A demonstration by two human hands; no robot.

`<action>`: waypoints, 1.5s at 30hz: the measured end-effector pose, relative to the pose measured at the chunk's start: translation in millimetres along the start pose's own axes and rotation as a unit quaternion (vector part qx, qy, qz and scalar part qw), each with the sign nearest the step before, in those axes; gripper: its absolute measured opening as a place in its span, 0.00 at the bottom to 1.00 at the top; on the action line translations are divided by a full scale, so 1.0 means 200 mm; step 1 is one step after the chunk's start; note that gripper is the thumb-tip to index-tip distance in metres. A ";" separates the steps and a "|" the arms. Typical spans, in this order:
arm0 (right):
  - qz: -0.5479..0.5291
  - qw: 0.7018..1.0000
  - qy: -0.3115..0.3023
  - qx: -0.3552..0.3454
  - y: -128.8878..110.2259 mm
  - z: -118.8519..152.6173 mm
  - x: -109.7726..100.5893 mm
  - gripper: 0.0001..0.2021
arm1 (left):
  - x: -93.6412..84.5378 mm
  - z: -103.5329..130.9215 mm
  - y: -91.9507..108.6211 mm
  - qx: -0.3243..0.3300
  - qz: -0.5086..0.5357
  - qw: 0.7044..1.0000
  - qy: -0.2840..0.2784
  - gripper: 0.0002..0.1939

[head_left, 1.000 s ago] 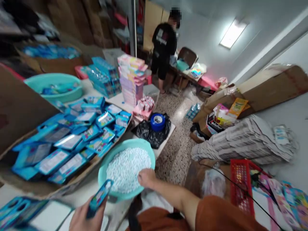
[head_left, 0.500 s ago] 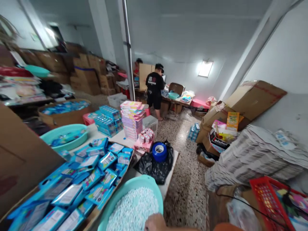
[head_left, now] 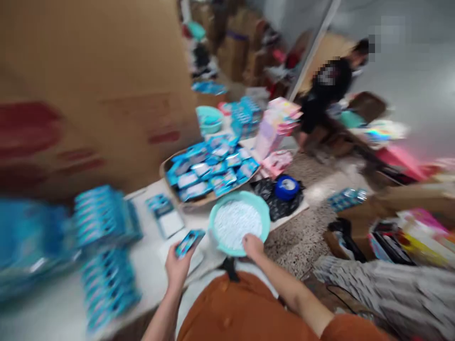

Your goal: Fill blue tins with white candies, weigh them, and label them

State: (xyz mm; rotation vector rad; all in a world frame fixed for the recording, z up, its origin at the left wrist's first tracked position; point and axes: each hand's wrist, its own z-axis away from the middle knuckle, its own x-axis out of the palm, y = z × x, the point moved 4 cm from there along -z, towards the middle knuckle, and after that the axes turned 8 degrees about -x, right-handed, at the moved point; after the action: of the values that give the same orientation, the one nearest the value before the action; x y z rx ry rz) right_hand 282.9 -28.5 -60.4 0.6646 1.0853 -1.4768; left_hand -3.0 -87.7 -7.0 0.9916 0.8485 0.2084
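1. Our left hand [head_left: 178,263] grips a blue carton [head_left: 189,242] above the tabletop [head_left: 151,271], near its front edge.
2. Along that edge, our turquoise basin [head_left: 264,207] holds white pellets [head_left: 234,219].
3. Our right hand [head_left: 253,246] curls against them; we cannot tell its hold.

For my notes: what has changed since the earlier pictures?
The view has swung left. The left hand, out of the previous picture, shows again, holding a blue carton. No grasp or release shows. Unchanged: right hand at white pieces in the turquoise basin; blue tape roll on the black plastic bag.
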 end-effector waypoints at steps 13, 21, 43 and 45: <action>0.073 0.994 0.026 -0.072 0.00 -0.06 0.04 0.17 | -0.16 -0.24 -0.47 -0.067 0.010 0.994 0.080 0.19; 0.082 0.994 0.023 -0.061 -0.01 -0.07 0.04 0.16 | -0.14 -0.30 -0.53 -0.047 -0.018 0.998 0.030 0.31; 0.063 0.997 -0.004 -0.048 -0.02 -0.06 0.03 0.18 | -0.23 0.18 -0.87 -0.173 -0.009 0.983 0.055 0.38; 0.058 0.997 -0.005 -0.049 -0.02 -0.06 0.03 0.18 | -0.23 0.19 -0.88 -0.178 -0.014 0.983 0.051 0.37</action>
State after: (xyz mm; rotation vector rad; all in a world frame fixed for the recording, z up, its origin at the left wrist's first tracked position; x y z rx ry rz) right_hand 276.5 -20.2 -69.1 0.6404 1.0855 -1.3178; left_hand -43.6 -235.1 -113.8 0.6377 0.8816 0.3750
